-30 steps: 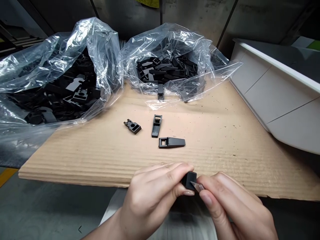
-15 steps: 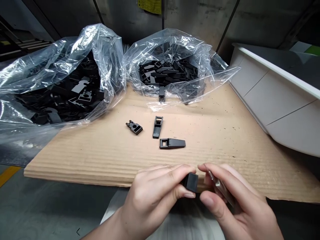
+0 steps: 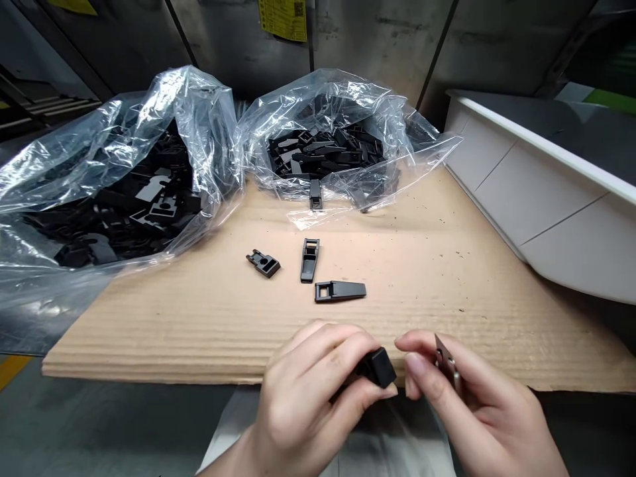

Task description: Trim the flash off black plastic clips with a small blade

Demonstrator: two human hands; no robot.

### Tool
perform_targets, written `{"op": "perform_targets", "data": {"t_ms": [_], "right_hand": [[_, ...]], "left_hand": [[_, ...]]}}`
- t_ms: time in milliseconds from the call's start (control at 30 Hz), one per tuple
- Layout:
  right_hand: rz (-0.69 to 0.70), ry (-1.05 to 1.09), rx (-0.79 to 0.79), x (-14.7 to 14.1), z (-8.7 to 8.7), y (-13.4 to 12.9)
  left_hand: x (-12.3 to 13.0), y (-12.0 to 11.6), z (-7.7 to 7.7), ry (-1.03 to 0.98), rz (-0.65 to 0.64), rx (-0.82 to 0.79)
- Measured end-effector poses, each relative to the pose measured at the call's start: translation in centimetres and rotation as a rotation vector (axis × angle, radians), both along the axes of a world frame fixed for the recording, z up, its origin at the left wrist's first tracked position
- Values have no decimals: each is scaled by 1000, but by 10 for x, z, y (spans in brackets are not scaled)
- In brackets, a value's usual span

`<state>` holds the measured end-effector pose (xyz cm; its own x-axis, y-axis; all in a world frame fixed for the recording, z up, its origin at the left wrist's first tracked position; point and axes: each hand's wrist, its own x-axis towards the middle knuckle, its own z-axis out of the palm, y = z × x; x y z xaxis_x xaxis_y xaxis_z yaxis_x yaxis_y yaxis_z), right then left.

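My left hand (image 3: 318, 387) is closed around a black plastic part (image 3: 381, 368), its squared end sticking out between thumb and forefinger. Just right of it, my right hand (image 3: 472, 391) has curled fingers around a small flat metal blade-like tool (image 3: 447, 363) with a pointed tip. The tool's lower end is hidden in the palm, and it stays apart from the black part. Beyond the hands, a short black clip piece (image 3: 263, 263), an upright-lying black lever (image 3: 309, 260) and a sideways black lever (image 3: 340, 291) rest on the cardboard (image 3: 189, 318).
A clear plastic bag (image 3: 213, 132) of black parts stands at the left. Another clear bag (image 3: 342, 83) with several black levers is at the back middle, one lever (image 3: 316, 192) at its mouth. A large white bin (image 3: 541, 179) borders the right side.
My right thumb and fingers have drawn closer together, and the metal tool has turned more upright. The black part in my left hand has tilted slightly. The view has shifted a little.
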<state>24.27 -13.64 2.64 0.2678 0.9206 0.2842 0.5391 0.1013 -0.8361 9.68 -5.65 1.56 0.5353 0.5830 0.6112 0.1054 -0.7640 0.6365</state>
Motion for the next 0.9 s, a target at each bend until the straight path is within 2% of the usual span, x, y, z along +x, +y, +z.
{"op": "perform_targets", "data": {"t_ms": [167, 300, 433, 500, 633, 700, 767, 900], "right_hand": [[56, 28, -48, -4, 1, 4], [33, 69, -63, -8, 1, 7], [34, 22, -78, -5, 0, 5], [45, -78, -66, 0, 0, 3], [41, -535, 13, 10, -2, -4], [52, -674, 29, 10, -4, -6], [33, -685, 50, 8, -5, -8], [39, -525, 98, 3, -8, -9]], "left_hand": [[4, -2, -1, 0, -7, 68], [4, -1, -1, 20, -28, 84], [4, -1, -1, 11, -24, 63], [4, -2, -2, 17, -5, 59], [2, -3, -2, 71, 101, 68], [2, -3, -2, 81, 102, 52], [2, -3, -2, 84, 76, 41], [0, -5, -5, 90, 76, 63]]}}
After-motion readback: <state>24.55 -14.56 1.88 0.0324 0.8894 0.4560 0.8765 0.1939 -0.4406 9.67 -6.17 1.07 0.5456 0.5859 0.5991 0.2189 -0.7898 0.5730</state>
